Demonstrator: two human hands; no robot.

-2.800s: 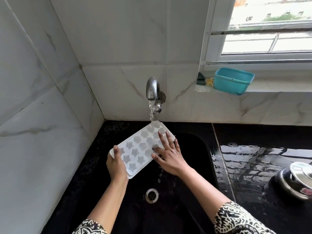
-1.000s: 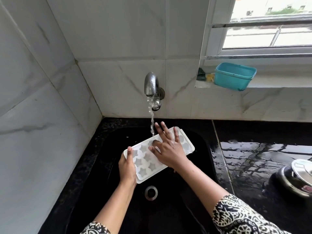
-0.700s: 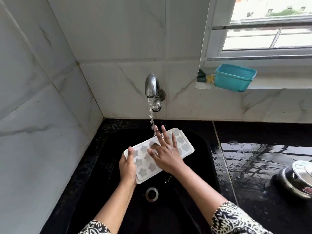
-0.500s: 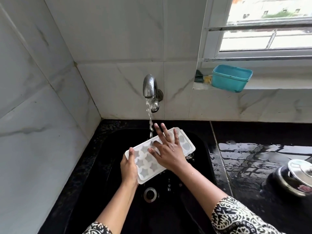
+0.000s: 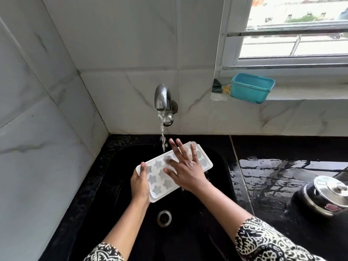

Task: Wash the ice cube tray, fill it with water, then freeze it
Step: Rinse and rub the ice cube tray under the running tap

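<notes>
Gripping tray [image 5: 156, 178], left hand [image 5: 139, 185], right hand [image 5: 185, 171] atop

Ice cube tray [image 5: 158, 182]: white plastic, star- and heart-shaped cells, wet.
Pose: cells facing up, long axis slanting from near left to far right.
Place: over the black sink [image 5: 113, 185], far edge under running water [image 5: 162, 132].

One wide-angle view, head-worn, close above the black stone sink [image 5: 114, 181], looking forward and down. Faces the white marble-tiled wall corner [image 5: 81, 72]; white plastic ice cube tray [image 5: 154, 178] sits mid-frame.
</notes>
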